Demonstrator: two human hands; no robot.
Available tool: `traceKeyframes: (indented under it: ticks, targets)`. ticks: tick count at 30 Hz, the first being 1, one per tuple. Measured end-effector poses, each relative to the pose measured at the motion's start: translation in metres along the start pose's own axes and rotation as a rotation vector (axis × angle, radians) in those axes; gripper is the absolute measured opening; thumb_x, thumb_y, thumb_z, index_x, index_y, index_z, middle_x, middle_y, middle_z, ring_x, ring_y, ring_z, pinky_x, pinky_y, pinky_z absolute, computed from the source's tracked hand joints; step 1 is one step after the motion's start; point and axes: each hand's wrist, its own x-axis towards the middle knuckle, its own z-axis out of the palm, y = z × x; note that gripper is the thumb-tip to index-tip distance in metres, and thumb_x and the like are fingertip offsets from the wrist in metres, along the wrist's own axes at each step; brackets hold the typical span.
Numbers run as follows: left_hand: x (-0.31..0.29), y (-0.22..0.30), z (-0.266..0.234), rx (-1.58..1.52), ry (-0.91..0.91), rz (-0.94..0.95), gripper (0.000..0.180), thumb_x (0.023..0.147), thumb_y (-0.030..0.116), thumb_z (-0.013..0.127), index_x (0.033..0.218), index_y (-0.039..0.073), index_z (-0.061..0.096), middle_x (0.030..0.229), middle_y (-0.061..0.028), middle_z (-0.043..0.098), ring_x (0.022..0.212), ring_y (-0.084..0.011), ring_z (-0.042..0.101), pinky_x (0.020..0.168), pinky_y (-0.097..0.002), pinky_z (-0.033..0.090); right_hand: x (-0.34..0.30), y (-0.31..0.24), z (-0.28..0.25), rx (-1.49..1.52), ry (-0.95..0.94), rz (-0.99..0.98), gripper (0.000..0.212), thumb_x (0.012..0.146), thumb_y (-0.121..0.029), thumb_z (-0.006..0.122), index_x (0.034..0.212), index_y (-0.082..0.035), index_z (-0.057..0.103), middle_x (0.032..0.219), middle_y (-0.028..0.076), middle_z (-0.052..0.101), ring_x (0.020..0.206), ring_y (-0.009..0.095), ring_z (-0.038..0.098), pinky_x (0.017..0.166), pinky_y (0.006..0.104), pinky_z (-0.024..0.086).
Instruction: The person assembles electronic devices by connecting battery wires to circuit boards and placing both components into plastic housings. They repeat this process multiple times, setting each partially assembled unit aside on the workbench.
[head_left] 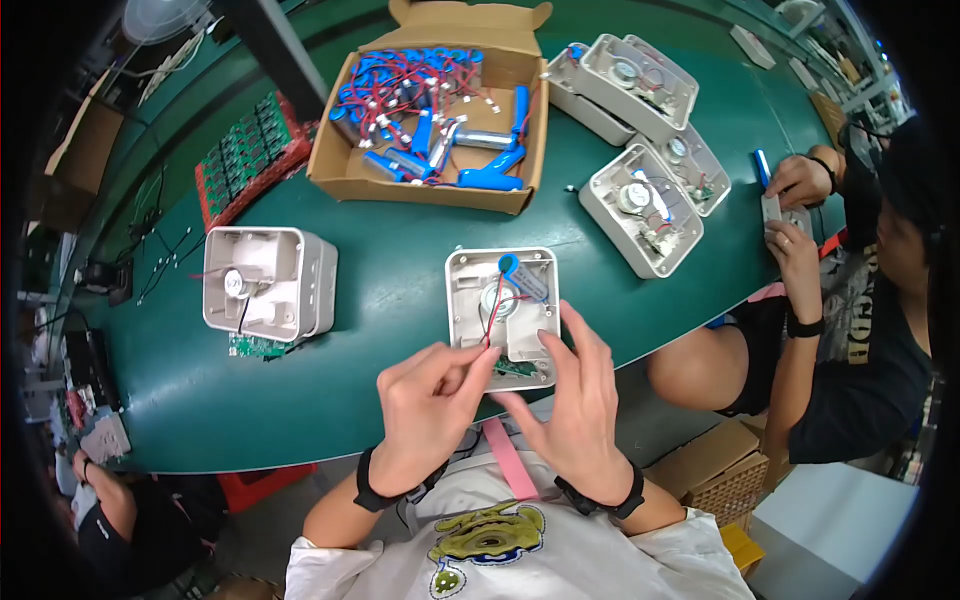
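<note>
A white plastic housing (pixel 452 310) lies open side up before me. Inside are a round speaker (pixel 492 302), a blue cylindrical battery (pixel 527 278) tilted at the far right, and part of a green circuit board (pixel 515 369) at the near end. My left hand (pixel 425 395) is closed, pinching thin red and black wires (pixel 490 335) over the near left of the housing; their tips are hidden by the fingers. With fingers along its right wall and thumb at the near edge, my right hand (pixel 580 415) holds the housing.
A cardboard box (pixel 430 195) of blue batteries with wires stands at the back. Stacked white housings (pixel 270 330) sit left, beside circuit boards (pixel 250 155). More housings (pixel 640 215) lie back right. A co-worker's hands (pixel 795 215) handle a part at the right edge.
</note>
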Motion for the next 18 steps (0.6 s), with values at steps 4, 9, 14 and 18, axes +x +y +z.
traceKeyframes:
  ticks: [4,9,14,18]
  targets:
    - [-0.004,0.009,-0.008,0.177,-0.108,0.177,0.010,0.093,0.004,0.079,0.099,-0.004,0.080,0.059,-0.0039,0.058,0.053,-0.0067,0.049,0.048,-0.0274,0.036,0.005,-0.016,0.001,-0.067,0.011,0.067,0.086,0.070,-0.026,0.093,0.138,0.004,0.050,0.157,0.034,0.038,0.131,0.051,0.049,0.106,0.0589,0.043]
    - [0.001,0.016,-0.009,0.041,-0.277,0.168,0.018,0.095,0.005,0.076,0.111,-0.003,0.078,0.063,-0.0113,0.062,0.049,-0.0145,0.054,0.047,-0.0291,0.042,0.017,-0.004,-0.009,-0.108,0.018,0.066,0.083,0.071,-0.027,0.091,0.136,0.004,0.051,0.157,0.034,0.039,0.136,0.052,0.045,0.108,0.0621,0.039]
    - [-0.008,0.055,-0.017,-0.392,-0.306,-0.069,0.022,0.103,0.011,0.067,0.115,-0.007,0.070,0.074,-0.0116,0.068,0.056,-0.0143,0.061,0.053,-0.0275,0.045,0.034,0.032,-0.025,-0.390,0.048,-0.059,0.078,0.073,-0.028,0.090,0.135,0.002,0.054,0.161,0.030,0.040,0.142,0.052,0.041,0.111,0.0634,0.038]
    - [-0.016,0.102,0.013,-1.735,-0.735,-0.226,0.036,0.113,0.026,0.052,0.139,0.001,0.048,0.100,-0.0115,0.066,0.092,-0.0209,0.069,0.082,-0.0332,0.056,0.042,0.058,-0.018,-0.482,0.093,-0.128,0.062,0.079,-0.029,0.087,0.130,-0.004,0.062,0.161,0.025,0.044,0.148,0.053,0.037,0.119,0.0650,0.034]
